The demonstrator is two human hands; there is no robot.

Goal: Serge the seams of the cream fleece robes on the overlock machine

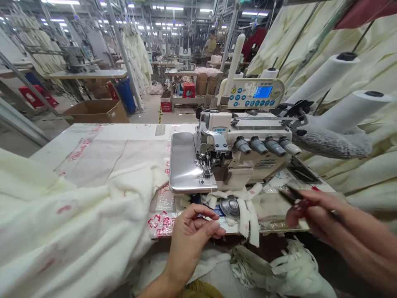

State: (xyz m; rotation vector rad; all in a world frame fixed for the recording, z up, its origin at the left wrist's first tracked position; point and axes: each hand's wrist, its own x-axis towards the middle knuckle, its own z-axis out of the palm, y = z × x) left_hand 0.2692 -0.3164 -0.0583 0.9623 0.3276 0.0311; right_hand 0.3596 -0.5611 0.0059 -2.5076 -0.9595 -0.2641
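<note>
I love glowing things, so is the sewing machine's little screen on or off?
On: the control-panel screen glows bright blue, with pale figures showing on it.

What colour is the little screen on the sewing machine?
The little screen is blue, seen best in the head view.

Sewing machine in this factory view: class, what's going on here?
A person is working at a sewing machine. Their left hand, in front of the metal plate, has thumb and fingers together and seems to pinch a thin thread. The right hand, blurred, holds a dark pointed tool off to the side, apart from the left. Cream fabric is heaped at the picture's left, and pale strips hang over the table's front edge.
</note>
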